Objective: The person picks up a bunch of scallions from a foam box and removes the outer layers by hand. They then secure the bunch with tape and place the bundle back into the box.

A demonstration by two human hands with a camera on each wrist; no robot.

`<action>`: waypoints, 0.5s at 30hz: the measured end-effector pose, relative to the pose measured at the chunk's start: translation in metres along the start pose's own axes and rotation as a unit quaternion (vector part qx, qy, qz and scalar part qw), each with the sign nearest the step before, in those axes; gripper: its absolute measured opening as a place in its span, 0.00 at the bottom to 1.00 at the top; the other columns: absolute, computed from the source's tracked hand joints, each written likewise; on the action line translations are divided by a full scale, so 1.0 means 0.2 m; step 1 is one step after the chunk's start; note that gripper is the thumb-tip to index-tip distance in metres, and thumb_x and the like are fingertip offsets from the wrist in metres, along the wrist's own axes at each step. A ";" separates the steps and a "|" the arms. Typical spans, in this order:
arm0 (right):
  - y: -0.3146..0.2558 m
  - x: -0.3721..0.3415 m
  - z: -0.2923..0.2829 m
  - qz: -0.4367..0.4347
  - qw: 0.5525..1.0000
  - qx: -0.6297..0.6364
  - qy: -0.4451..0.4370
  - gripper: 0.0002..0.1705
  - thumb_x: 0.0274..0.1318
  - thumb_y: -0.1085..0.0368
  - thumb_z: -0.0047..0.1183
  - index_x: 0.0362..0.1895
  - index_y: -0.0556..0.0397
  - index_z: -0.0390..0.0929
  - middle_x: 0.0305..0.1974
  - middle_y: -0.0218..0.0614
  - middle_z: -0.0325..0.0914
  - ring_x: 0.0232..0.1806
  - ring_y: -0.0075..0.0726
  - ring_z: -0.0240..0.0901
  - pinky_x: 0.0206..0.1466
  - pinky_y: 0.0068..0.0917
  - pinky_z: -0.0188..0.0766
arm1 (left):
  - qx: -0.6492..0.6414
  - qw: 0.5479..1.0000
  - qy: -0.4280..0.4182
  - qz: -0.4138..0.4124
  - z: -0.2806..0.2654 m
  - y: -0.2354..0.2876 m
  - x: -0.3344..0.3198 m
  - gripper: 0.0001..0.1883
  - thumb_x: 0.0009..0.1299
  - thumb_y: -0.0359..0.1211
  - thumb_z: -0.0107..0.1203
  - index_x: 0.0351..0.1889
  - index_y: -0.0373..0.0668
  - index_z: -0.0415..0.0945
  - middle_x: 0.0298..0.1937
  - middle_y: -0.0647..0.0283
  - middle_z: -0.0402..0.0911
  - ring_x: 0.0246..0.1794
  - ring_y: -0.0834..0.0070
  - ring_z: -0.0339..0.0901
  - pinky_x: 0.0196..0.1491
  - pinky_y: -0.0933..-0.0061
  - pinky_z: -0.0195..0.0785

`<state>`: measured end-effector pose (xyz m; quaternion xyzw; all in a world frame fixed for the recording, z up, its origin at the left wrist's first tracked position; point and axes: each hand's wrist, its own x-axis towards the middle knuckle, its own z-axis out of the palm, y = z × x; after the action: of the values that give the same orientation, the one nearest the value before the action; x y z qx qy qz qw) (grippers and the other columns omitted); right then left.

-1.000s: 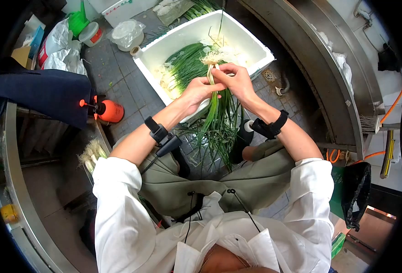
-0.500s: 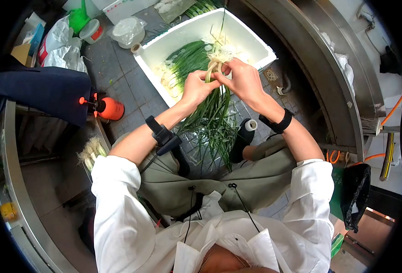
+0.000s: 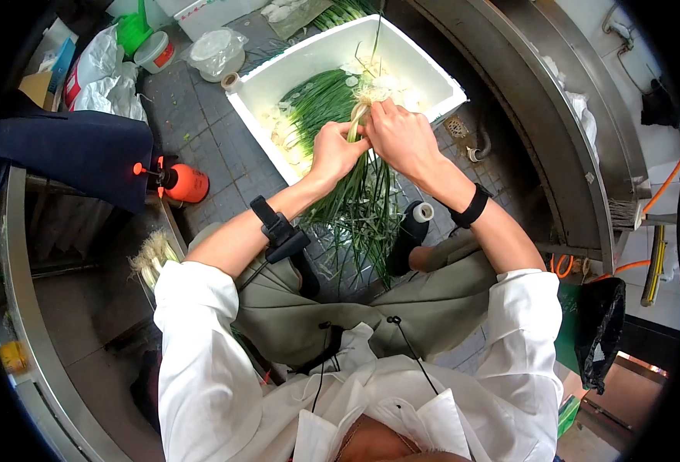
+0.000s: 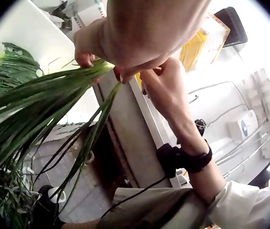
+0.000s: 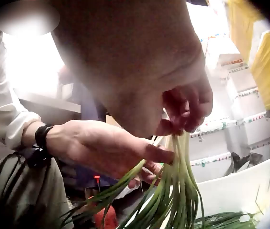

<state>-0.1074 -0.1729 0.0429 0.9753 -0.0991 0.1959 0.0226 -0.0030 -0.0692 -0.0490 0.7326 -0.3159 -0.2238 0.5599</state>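
Note:
A bunch of scallions (image 3: 355,194) hangs between the two hands in front of the white foam box (image 3: 282,68), pale roots up and long green leaves trailing down. My left hand (image 3: 335,152) pinches the white stalks just below the roots (image 3: 367,95). Beside it, my right hand (image 3: 403,137) curls its fingers over the same stalks close to the root end. In the right wrist view, the right fingertips (image 5: 185,119) grip the stalks from above, while the left hand (image 5: 104,145) reaches in behind. More scallions (image 3: 320,100) lie inside the box.
Loose scallion leaves (image 4: 8,198) lie on the floor below. An orange spray bottle (image 3: 189,183) stands to the left, near another bunch of scallions (image 3: 153,256). Past the box's left corner is a bagged round tub (image 3: 216,54). A metal counter (image 3: 525,115) runs along the right.
Both hands stay on the bunch. The right hand has turned over the stalks, its fingers now curled across near the roots. The bunch has shifted slightly to the right.

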 end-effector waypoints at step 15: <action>0.16 0.01 0.01 0.069 0.956 0.272 0.081 0.08 0.61 0.66 0.55 0.33 0.58 0.75 0.28 0.45 0.76 0.26 0.52 0.75 0.29 0.39 0.70 | -0.095 0.979 -0.155 -0.095 -0.15 0.22 -0.04 0.08 0.65 0.37 0.67 0.37 0.44 0.86 0.29 0.73 0.82 0.27 0.87 0.71 0.29 0.81 0.61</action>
<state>-0.1113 -0.2055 0.0410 0.9163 -0.1071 0.2947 -0.2492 0.0038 -0.0505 0.0008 0.6595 -0.3047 -0.4156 0.5473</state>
